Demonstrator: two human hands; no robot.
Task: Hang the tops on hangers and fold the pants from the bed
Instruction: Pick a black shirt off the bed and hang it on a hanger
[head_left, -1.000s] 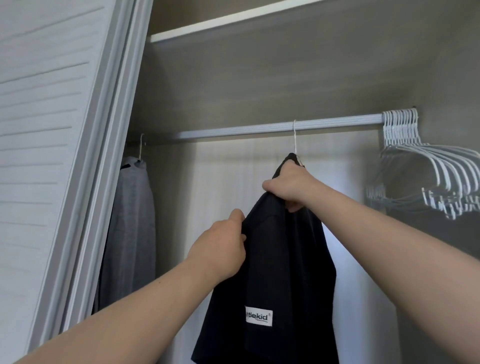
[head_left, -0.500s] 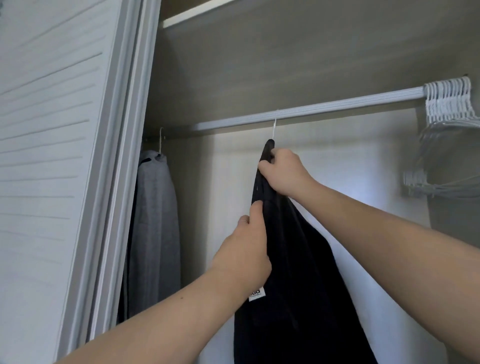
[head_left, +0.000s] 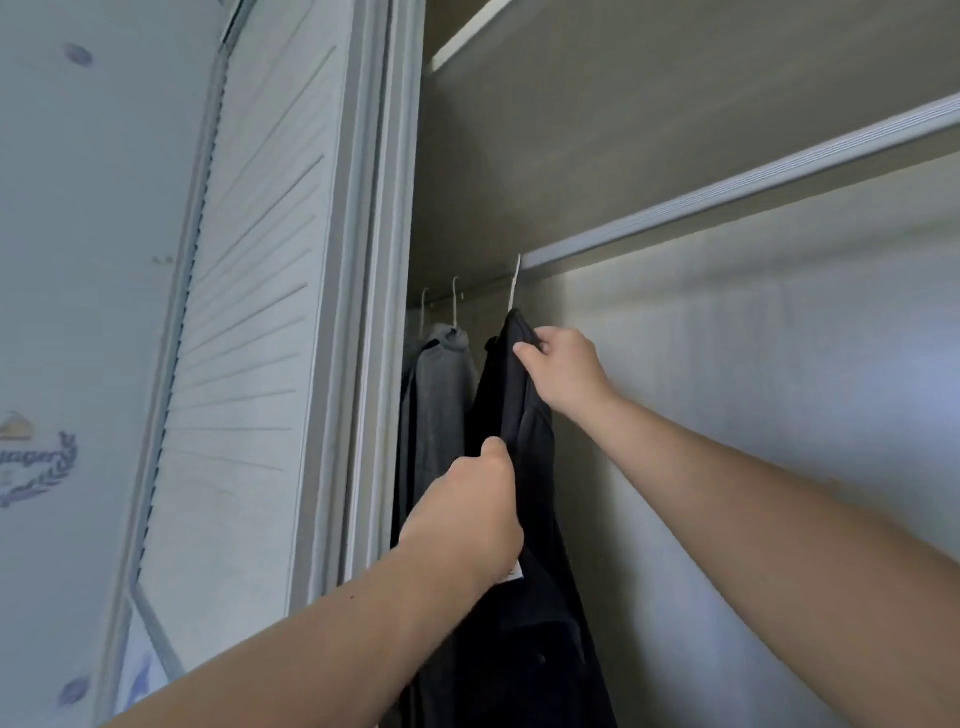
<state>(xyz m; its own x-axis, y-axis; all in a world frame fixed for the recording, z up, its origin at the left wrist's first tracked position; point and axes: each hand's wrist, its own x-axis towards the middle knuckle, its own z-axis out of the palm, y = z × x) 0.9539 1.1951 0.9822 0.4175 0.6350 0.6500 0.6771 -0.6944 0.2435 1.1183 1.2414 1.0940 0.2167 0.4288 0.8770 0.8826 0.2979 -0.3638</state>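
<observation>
The black top (head_left: 524, 467) hangs inside the wardrobe from a thin white hanger hook (head_left: 515, 283). The hook rises straight above the right hand's fingers to the left end of the pale rail (head_left: 727, 192).

The right hand (head_left: 563, 371) reaches up from the lower right and pinches the top's upper edge just beneath that hook. Its fingers (head_left: 546, 335) curl over the far side of the fabric and the thumb presses on the near side, so they are clamped on the cloth.

Below them, the left hand (head_left: 467, 519) comes in from the lower left and grips the same garment at its near edge. The thumb lies on the dark fabric, and the other fingers are folded round it, mostly hidden behind the back of the hand.

The top falls in a narrow dark fold from the right fingers, past the left ones and out of the bottom of the view. A small white label (head_left: 511, 574) shows on the cloth just under the heel of the left hand.

Just left of both sets of fingers hangs a grey top (head_left: 441, 395) on its own white hook. It is close against the black one, though I cannot tell whether the two touch. Farther left of the fingers stands the louvred door (head_left: 249, 312) of the wardrobe. High above them runs the white edge of a shelf (head_left: 457, 44).
</observation>
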